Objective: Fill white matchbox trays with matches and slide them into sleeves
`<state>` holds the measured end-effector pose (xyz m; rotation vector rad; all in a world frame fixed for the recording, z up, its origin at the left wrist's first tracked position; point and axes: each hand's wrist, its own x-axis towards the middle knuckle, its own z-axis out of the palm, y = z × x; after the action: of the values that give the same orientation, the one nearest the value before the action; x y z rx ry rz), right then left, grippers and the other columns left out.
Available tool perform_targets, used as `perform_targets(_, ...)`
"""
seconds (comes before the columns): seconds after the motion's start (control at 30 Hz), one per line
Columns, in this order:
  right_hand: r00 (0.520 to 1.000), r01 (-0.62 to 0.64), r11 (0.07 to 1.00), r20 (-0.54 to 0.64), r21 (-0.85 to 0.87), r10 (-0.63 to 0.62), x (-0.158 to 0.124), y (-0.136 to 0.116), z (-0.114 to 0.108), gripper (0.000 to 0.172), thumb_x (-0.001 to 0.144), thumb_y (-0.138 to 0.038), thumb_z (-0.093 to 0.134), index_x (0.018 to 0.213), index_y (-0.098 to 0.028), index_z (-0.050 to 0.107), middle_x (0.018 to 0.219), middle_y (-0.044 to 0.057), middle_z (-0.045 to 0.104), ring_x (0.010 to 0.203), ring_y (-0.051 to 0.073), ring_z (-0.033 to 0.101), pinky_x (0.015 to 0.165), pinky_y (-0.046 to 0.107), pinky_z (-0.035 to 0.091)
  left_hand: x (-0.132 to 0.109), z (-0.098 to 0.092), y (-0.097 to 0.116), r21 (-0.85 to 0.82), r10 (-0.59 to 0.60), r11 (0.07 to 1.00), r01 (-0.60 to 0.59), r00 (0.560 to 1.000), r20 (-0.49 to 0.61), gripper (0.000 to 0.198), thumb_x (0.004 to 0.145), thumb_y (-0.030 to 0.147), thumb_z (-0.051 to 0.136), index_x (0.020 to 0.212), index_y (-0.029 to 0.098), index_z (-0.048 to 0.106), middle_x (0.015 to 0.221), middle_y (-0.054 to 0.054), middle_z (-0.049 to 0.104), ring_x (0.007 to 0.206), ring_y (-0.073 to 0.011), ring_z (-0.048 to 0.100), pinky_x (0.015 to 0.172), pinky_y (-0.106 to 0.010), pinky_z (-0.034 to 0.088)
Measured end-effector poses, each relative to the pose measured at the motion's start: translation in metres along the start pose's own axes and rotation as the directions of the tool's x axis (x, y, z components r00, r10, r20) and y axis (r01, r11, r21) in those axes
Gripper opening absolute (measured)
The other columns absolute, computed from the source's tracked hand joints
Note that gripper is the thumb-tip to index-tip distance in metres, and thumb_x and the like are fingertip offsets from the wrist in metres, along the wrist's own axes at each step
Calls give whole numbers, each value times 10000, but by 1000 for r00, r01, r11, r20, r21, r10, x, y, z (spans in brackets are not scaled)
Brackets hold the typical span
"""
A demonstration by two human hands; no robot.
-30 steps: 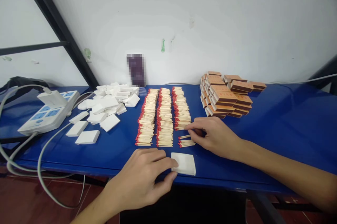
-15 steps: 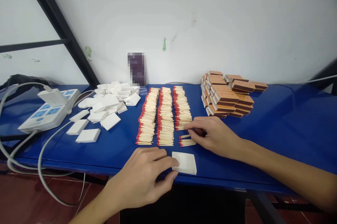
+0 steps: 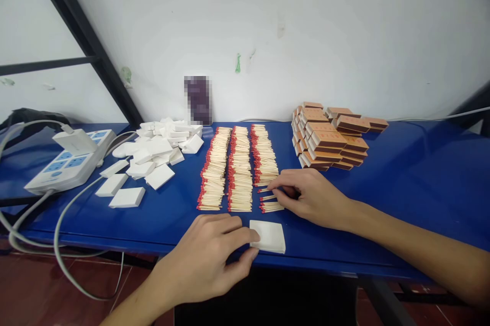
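My left hand (image 3: 214,252) pinches the left end of an open white matchbox tray (image 3: 271,237), which lies flat at the table's front edge. With thumb and index finger close together, my right hand (image 3: 312,196) has hold of a red-tipped match (image 3: 263,191) just below the right-hand row of matches (image 3: 265,157). A small group of matches (image 3: 271,207) lies apart, between that row and the tray. Two longer rows, the left row (image 3: 215,168) and the middle row (image 3: 240,173), lie alongside, red heads to the left.
White trays (image 3: 153,150) are heaped at the left, near a white power strip (image 3: 72,163) with trailing cables. Orange-brown matchbox sleeves (image 3: 327,140) are stacked at the back right. A pixelated dark object (image 3: 199,100) leans on the wall. All stand on a blue table (image 3: 413,198).
One match has come away from the lower end of the right-hand row, toward me, at my right fingertips. My left hand and the tray have stayed in place.
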<state>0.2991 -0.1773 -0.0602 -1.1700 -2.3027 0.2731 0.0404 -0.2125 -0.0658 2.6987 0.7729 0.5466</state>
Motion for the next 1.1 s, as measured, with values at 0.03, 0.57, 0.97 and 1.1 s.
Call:
perform_targets(0.03,1000,7,1000,14,4,-7,0,-1,-1,198,880,-196,544,810,-171,728,628,-15,570,532,104,474,548,242,334,0,0,0,-1,0,1000,0,1000,1,159,985,216,522,1071,234,654,799,13,634,676,-156,575,615,-290,363)
perform_targets(0.57,998,-24,999,61,-45,27,-1,-3,-6,297,939,-271,492,782,-187,730,678,13,658,575,126,533,559,260,316,0,1,0,-2,1,1000,-1,1000,3,162,991,229,515,1079,234,650,797,10,625,680,-158,571,614,-290,364)
perform_targets(0.97,997,-43,998,60,38,41,0,-3,-3,336,920,-249,513,594,-183,561,538,-32,508,501,100,393,526,253,293,0,-1,0,6,-3,1000,3,1000,2,153,984,226,520,1070,236,647,809,14,638,680,-154,579,615,-290,361)
perform_targets(1.1,993,-69,997,95,15,68,0,-3,-4,252,907,-242,523,715,-183,675,573,-23,585,508,105,450,540,255,312,0,-2,1,-2,-15,1000,14,1000,-12,121,968,223,545,1053,230,631,804,21,638,666,-151,578,630,-288,384)
